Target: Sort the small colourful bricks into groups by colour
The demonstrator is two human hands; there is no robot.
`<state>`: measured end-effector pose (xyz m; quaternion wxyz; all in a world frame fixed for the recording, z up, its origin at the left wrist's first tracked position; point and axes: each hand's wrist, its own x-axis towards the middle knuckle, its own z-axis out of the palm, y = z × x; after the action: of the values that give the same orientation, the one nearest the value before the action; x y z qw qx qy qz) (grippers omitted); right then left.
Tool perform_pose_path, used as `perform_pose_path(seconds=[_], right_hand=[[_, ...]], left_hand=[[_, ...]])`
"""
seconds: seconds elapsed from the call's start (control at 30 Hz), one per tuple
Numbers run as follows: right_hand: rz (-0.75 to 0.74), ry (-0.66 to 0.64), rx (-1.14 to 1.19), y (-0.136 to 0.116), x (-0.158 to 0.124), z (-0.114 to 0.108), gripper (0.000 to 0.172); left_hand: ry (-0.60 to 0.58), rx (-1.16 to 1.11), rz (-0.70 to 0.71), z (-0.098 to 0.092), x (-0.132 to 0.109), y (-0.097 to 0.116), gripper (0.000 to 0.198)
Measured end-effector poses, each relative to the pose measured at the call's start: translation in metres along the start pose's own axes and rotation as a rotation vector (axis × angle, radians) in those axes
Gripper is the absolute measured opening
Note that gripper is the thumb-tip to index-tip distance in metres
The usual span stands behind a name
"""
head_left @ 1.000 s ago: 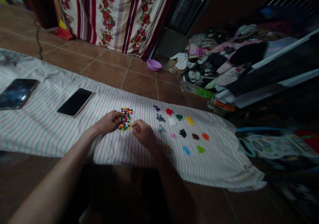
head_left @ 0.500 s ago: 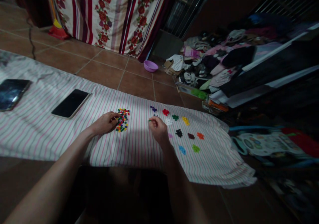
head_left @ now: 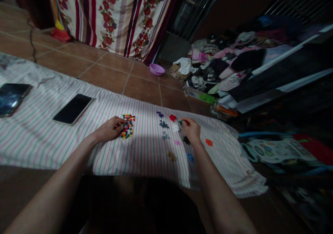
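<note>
My left hand (head_left: 112, 128) rests on the cloth, its fingertips bent together at the left edge of a mixed pile of small coloured pieces (head_left: 127, 131). What those fingertips hold, if anything, is too small to make out. Further right, my right hand (head_left: 191, 130) pinches a small green piece right at the dark green pile (head_left: 180, 122), which the fingers partly cover. Around it lie single-colour piles: red (head_left: 172, 117), white (head_left: 176, 127), dark grey (head_left: 163, 124), purple (head_left: 160, 114) and orange (head_left: 209, 142). My right hand and forearm hide some other piles.
Two phones lie on the striped cloth (head_left: 145, 157) at left, one pale-edged phone (head_left: 73, 109) and one dark phone (head_left: 13, 98). Tan pieces (head_left: 171, 156) and blue pieces (head_left: 190, 157) lie nearer me. Beyond are a purple basin (head_left: 157, 69) and heaped clothes (head_left: 208, 60).
My right hand has moved right, from beside the grey piles to the dark green pile, uncovering grey and tan pieces. My left hand has stayed at the mixed pile.
</note>
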<state>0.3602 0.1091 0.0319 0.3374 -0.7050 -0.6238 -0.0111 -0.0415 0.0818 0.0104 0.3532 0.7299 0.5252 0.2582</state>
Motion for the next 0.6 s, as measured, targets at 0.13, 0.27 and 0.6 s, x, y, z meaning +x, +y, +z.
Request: perform_pose_path(seconds=[0.13, 0.27, 0.6], right_hand=[[0.126, -0.013, -0.145, 0.022, 0.02, -0.007, 0.026], [0.158, -0.06, -0.218, 0.033, 0.029, -0.006, 0.016], [0.058, -0.101, -0.251, 0.044, 0.037, 0.01, 0.016]], left_hand=[[-0.009, 0.004, -0.004, 0.0, 0.0, -0.002, 0.039], [-0.021, 0.012, 0.001, -0.001, 0.001, -0.002, 0.039], [-0.033, -0.002, 0.004, -0.003, -0.001, 0.003, 0.038]])
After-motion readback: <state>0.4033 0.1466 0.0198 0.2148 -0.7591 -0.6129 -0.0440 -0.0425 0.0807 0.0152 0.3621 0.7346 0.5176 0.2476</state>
